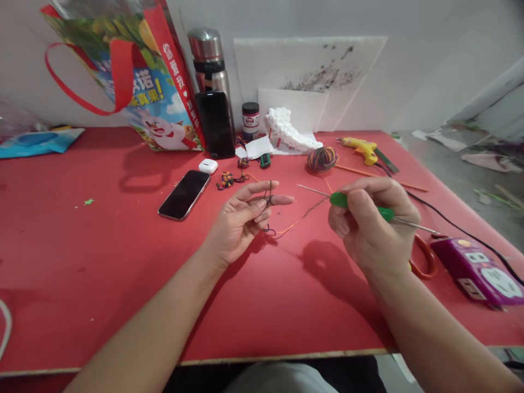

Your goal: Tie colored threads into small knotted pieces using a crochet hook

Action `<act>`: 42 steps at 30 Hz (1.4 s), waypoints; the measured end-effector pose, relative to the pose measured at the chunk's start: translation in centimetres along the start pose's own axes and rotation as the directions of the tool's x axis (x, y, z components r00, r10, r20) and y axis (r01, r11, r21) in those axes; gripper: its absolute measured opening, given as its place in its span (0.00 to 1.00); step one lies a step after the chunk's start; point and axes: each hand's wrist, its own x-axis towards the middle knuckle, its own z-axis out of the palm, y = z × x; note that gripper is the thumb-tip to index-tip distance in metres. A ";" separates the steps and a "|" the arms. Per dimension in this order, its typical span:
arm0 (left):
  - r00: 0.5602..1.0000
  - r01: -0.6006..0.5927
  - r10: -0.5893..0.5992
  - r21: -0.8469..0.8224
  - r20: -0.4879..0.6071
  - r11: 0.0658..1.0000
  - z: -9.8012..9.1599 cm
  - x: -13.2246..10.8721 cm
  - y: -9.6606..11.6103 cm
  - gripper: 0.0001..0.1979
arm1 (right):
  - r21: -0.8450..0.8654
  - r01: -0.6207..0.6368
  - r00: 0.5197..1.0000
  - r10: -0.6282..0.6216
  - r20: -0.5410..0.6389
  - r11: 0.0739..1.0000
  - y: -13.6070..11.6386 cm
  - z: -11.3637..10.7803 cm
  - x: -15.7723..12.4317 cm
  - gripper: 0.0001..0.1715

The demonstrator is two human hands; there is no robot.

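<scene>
Dark yarn (269, 196) is looped round the raised fingers of my left hand (241, 221), with the thumb pinched against them. From there an orange and dark strand runs over the table toward my right hand (370, 226). That hand is closed round the green handle of a crochet hook (339, 200). Its thin metal tip points left and stays a short way apart from the loop. Behind the hands sits a multicoloured yarn ball (322, 159). A small piece of multicoloured yarn work (227, 179) lies beyond my left hand.
On the red table (286, 305) lie a phone (185, 195), a white earphone case (208, 166), orange-handled scissors (426, 259), a purple box (478, 270) and a yellow glue gun (360, 148). A gift bag (164, 103), a steel flask (207, 46) and an upright phone (215, 124) stand behind.
</scene>
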 end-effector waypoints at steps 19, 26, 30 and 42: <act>0.996 0.090 -0.091 -0.142 -0.005 0.986 -0.1 0.1 0.4 0.17 | -0.255 0.059 0.968 0.008 0.252 0.965 0.4 0.1 -0.5 0.03; 0.998 0.064 -0.064 -0.011 -0.005 0.998 -0.1 0.1 0.1 0.18 | -0.314 0.069 0.969 0.011 0.247 0.947 0.5 -0.2 -0.6 0.02; 0.999 0.043 -0.043 0.043 0.001 0.998 -0.2 0.2 -0.1 0.17 | -0.352 0.110 0.962 -0.012 0.271 0.930 0.6 -0.1 -0.6 0.03; 0.992 0.125 -0.125 -0.036 0.019 0.991 -0.1 0.3 0.0 0.18 | -0.123 -0.173 0.953 0.197 0.229 0.977 1.2 -0.2 0.0 0.04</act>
